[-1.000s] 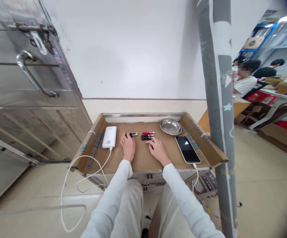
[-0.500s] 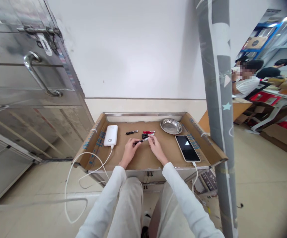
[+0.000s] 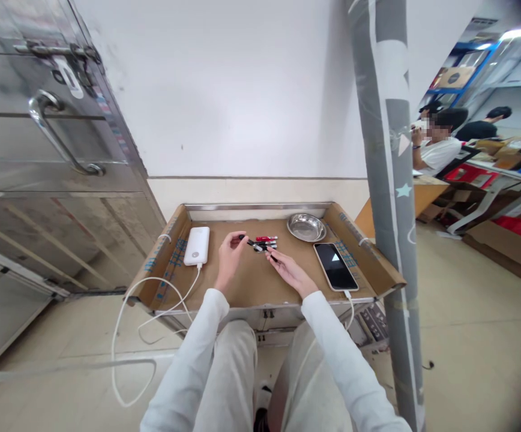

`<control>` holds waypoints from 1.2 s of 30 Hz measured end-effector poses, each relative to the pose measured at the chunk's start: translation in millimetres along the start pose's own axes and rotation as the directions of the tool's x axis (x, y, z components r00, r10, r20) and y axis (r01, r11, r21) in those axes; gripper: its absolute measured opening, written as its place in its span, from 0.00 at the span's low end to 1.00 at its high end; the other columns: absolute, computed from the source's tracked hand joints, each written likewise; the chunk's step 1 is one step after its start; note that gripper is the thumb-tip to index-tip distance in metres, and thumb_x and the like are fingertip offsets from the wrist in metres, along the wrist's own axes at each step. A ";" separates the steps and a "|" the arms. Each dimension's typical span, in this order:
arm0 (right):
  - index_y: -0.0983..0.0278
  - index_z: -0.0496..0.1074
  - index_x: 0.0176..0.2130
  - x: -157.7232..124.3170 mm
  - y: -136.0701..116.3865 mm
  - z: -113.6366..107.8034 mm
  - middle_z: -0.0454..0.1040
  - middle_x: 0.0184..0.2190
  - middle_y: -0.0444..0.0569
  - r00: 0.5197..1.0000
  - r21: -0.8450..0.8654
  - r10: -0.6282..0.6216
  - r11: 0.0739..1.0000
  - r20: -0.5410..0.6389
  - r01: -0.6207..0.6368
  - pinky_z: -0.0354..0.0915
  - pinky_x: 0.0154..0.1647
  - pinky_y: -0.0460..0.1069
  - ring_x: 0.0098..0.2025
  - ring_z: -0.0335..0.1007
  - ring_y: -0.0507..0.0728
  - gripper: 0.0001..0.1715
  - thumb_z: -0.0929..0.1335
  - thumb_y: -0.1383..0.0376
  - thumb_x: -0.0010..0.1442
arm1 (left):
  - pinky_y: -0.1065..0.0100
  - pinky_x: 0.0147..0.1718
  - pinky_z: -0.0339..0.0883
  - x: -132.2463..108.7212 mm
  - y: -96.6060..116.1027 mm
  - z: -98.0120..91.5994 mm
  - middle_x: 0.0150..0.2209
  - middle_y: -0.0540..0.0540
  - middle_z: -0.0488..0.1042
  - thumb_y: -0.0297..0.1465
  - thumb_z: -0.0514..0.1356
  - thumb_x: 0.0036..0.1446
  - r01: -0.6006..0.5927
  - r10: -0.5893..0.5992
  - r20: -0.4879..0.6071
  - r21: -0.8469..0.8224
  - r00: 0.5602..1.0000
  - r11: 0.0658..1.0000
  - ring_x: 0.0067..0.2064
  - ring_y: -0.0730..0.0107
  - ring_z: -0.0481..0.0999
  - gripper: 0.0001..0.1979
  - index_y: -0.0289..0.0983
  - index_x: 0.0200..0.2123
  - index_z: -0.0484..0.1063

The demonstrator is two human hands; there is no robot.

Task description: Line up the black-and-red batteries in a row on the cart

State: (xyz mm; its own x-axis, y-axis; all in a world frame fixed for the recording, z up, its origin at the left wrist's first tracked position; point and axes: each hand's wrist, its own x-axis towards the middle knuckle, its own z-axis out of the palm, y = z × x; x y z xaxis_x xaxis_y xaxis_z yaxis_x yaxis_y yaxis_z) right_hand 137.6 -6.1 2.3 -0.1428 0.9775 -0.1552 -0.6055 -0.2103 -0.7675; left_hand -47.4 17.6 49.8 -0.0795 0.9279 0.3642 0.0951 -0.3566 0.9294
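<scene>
My left hand (image 3: 232,246) is closed, thumb and fingertips pinching a short black marker (image 3: 252,243) that tilts down to the right. My right hand (image 3: 287,267) is closed on a second black marker (image 3: 274,258), its pale end directed up and left toward the first. The two tips come close together; whether they touch I cannot tell. Just behind them, a red marker (image 3: 266,239) lies on the cardboard-lined tabletop (image 3: 251,288). Beside the red one lie more black markers (image 3: 269,245), partly hidden by the held ones.
A white power bank (image 3: 196,246) with a cable lies at the left. A round steel dish (image 3: 306,228) stands at the back right, behind a phone (image 3: 336,267) on a cable. Raised cardboard sides edge the table. A wrapped pillar (image 3: 389,180) rises at the right; people sit beyond.
The black marker that lay alone on the left is gone from its spot; my left hand now holds one there. My right hand has drawn the other marker to the right.
</scene>
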 end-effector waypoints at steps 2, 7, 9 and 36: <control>0.66 0.76 0.40 -0.1 -1.2 -3.4 0.77 0.40 0.49 0.999 -0.049 -0.034 0.998 0.000 0.034 0.67 0.51 0.45 0.42 0.73 0.51 0.15 0.73 0.68 0.48 | 0.65 0.44 0.66 -1.6 -12.3 -5.8 0.39 0.43 0.75 0.37 0.60 0.54 0.037 -0.037 -0.012 -0.007 0.999 0.999 0.40 0.68 0.74 0.13 0.35 0.40 0.72; 0.65 0.77 0.39 -2.4 -3.5 -10.2 0.78 0.38 0.48 0.995 -0.099 -0.100 0.990 -0.028 0.097 0.66 0.54 0.47 0.41 0.74 0.51 0.17 0.75 0.67 0.45 | 0.64 0.44 0.67 -14.3 -34.5 -0.1 0.40 0.44 0.76 0.35 0.60 0.55 0.027 -0.042 0.165 0.096 0.985 0.995 0.40 0.67 0.75 0.10 0.36 0.38 0.72; 0.65 0.77 0.38 -2.6 -2.7 -11.9 0.78 0.38 0.48 0.994 -0.101 -0.105 0.990 -0.030 0.102 0.66 0.54 0.48 0.41 0.74 0.52 0.17 0.75 0.65 0.45 | 0.64 0.44 0.68 -18.5 -39.1 6.9 0.39 0.46 0.76 0.33 0.58 0.56 -0.043 0.002 0.235 0.172 0.972 0.984 0.39 0.68 0.75 0.08 0.37 0.38 0.72; 0.57 0.71 0.48 -5.2 1.1 -1.6 0.72 0.50 0.47 0.829 -0.810 -0.455 0.319 0.325 0.492 0.59 0.57 0.53 0.53 0.67 0.56 0.17 0.62 0.63 0.61 | 0.61 0.46 0.65 -32.0 -46.0 16.6 0.37 0.46 0.74 0.28 0.51 0.62 -0.419 0.169 0.455 0.530 0.874 0.737 0.41 0.65 0.72 0.08 0.39 0.39 0.70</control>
State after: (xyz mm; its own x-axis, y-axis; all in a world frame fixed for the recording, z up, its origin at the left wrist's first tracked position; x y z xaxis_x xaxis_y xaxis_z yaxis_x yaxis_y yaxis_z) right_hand 138.9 -11.3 1.3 -0.0971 0.9010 0.4229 0.3706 0.4271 -0.8248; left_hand -32.8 6.2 -5.7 0.3985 0.8001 0.4483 0.6298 -0.5941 0.5005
